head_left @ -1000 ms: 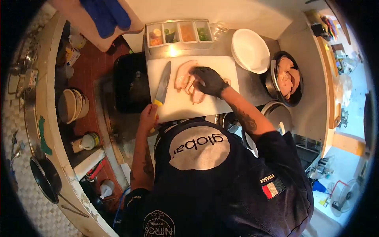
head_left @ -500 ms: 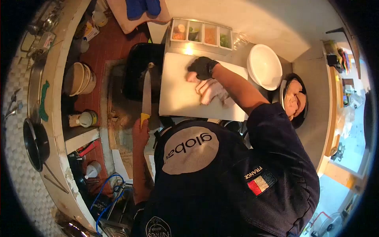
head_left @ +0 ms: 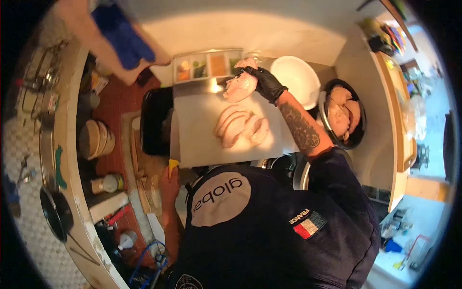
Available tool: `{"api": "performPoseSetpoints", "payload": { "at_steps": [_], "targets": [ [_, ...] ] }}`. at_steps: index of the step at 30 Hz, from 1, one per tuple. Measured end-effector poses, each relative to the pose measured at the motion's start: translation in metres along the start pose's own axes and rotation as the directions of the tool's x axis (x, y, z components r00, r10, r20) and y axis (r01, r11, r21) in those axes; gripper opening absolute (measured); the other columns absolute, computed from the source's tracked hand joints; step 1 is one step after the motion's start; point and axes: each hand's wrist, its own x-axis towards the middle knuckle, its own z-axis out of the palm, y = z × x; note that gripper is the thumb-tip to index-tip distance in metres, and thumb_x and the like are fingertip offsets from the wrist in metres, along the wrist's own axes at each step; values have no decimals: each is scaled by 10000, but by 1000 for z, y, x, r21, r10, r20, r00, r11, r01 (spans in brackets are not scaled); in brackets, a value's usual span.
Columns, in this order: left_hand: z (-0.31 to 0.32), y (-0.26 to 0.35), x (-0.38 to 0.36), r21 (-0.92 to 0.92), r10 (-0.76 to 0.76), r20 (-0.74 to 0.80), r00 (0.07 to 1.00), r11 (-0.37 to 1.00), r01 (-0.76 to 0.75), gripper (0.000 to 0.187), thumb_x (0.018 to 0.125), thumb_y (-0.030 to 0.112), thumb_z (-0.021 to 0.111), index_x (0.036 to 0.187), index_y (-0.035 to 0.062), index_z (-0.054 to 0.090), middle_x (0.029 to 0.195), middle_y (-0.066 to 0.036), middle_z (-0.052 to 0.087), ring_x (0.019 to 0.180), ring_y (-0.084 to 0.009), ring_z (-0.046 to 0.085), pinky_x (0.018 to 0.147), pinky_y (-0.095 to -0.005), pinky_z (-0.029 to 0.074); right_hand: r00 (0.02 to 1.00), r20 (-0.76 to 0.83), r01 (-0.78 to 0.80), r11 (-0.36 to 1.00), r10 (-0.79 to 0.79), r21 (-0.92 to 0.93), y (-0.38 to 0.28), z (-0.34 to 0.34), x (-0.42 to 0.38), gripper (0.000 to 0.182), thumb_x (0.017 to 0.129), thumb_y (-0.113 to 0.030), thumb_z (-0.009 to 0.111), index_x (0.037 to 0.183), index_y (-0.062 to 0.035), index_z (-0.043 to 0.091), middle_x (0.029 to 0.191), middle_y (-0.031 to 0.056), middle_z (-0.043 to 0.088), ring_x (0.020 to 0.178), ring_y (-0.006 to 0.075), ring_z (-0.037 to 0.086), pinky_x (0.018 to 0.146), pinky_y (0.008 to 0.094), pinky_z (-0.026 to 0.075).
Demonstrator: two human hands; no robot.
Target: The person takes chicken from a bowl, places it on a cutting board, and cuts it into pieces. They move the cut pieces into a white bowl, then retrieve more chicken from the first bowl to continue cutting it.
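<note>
My left hand [head_left: 170, 182], bare, is closed round the yellow handle of a knife [head_left: 173, 165] at the near left corner of the white cutting board [head_left: 195, 139]. The blade points away from me along the board's left edge and is hard to make out there. In a black glove, my right hand [head_left: 267, 85] grips a piece of raw chicken [head_left: 242, 88] above the far part of the board. Several slices of raw chicken [head_left: 240, 126] lie side by side on the middle of the board, nearer to me.
A divided container [head_left: 199, 79] with colourful ingredients stands behind the board. To the right are a white bowl [head_left: 301, 86] and a dark bowl holding large chicken pieces [head_left: 342, 113]. A black tub [head_left: 153, 123] adjoins the board's left side. A bucket [head_left: 97, 139] stands further left.
My right hand has lifted a piece of chicken off the board, leaving slices behind. The knife has come down from over the black tub to the board's left edge. The view has shifted.
</note>
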Motion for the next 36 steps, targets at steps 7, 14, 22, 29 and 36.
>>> {"api": "performPoseSetpoints", "payload": {
  "at_steps": [7,14,22,29,36],
  "targets": [
    [14,26,26,94,70,103,992,992,-80,303,1044,315,551,1108,31,634,741,4,538,629,-92,515,561,-268,413,884,-419,176,977,-209,-117,-20,-136,-30,353,964,-354,671,1161,-66,720,1034,79,725,904,182,697,816,315,569],
    [31,27,25,219,232,159,959,939,-264,341,1039,321,551,1162,13,633,804,-62,615,679,-159,586,638,-323,472,739,-602,-192,762,-302,-618,-51,-215,-48,665,890,-515,715,1274,19,617,1130,168,692,987,287,678,893,398,540],
    [46,12,20,182,181,200,963,959,-218,345,1032,320,547,1199,27,619,852,-100,648,693,-200,628,658,-355,496,903,130,254,265,-409,-930,50,-71,-25,475,898,-449,727,1220,-102,685,1268,154,670,1185,339,625,1047,434,476],
    [30,23,3,198,183,150,972,957,-211,318,1027,288,560,1173,16,631,892,-123,669,726,-226,650,673,-357,506,772,583,621,-104,255,-777,111,15,-21,512,672,-353,815,1101,-90,722,1125,180,697,1034,386,671,927,450,535],
    [18,-8,-10,152,136,100,986,977,-151,365,1007,283,600,1231,-2,637,1010,-186,712,904,-277,695,807,-375,530,697,676,717,-264,238,-646,120,-43,-63,476,698,-137,723,1171,-115,672,1199,116,652,1157,335,603,1027,465,467]
  ]
}}
